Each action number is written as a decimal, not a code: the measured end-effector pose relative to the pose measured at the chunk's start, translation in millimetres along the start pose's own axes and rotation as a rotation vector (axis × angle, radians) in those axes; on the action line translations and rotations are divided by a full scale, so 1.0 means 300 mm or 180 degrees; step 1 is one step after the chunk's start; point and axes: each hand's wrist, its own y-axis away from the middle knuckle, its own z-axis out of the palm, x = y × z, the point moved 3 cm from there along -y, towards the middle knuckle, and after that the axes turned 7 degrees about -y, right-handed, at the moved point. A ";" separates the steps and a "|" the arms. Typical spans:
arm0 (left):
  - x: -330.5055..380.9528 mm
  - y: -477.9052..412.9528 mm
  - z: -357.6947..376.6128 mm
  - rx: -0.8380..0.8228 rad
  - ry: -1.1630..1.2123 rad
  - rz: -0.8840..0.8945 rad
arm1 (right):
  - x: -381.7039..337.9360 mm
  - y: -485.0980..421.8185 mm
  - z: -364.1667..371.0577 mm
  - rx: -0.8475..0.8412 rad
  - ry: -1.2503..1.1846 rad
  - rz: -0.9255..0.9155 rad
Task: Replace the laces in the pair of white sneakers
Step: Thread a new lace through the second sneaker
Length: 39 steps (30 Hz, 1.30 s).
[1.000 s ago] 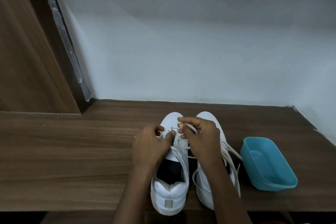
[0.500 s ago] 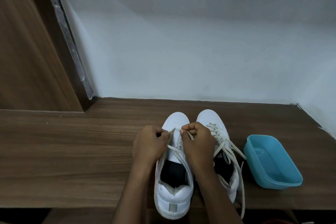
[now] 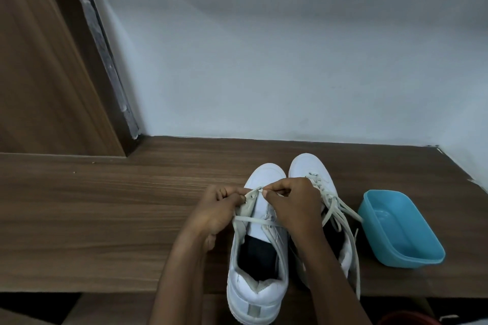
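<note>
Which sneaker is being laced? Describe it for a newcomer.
On the wooden counter, left of the blue tub: the white sneaker farther from the tub. The left hand and right hand pinch its lace; unlike its laced neighbour, it is barely laced.

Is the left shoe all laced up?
No. The left sneaker is mostly unlaced: one lace strand crosses its bare tongue.

Single head-worn wide-angle view, forward and down, close above wooden tabletop (image 3: 105,219) by wall (image 3: 290,60).
</note>
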 end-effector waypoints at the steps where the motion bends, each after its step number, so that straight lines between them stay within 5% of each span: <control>1: 0.000 0.002 -0.001 -0.0012 0.0024 0.0010 | 0.000 -0.002 0.001 -0.0021 0.0007 0.0018; 15: -0.057 -0.038 -0.020 0.0137 0.0054 0.0110 | 0.005 0.020 0.019 0.0017 0.0028 -0.0105; 22: -0.019 -0.047 0.026 0.1133 -0.1551 0.0842 | 0.008 0.022 0.013 -0.0029 -0.0178 -0.0070; 27: 0.005 -0.034 0.049 0.1147 -0.2643 0.0935 | 0.008 0.021 0.005 -0.0037 -0.0277 0.0044; 33: -0.034 -0.049 -0.012 0.1227 -0.0756 0.0461 | 0.006 0.006 -0.010 -0.0346 -0.0112 0.0031; 39: -0.005 -0.023 -0.075 0.1314 0.2176 -0.0064 | -0.015 -0.009 -0.065 -0.0377 0.0104 -0.0343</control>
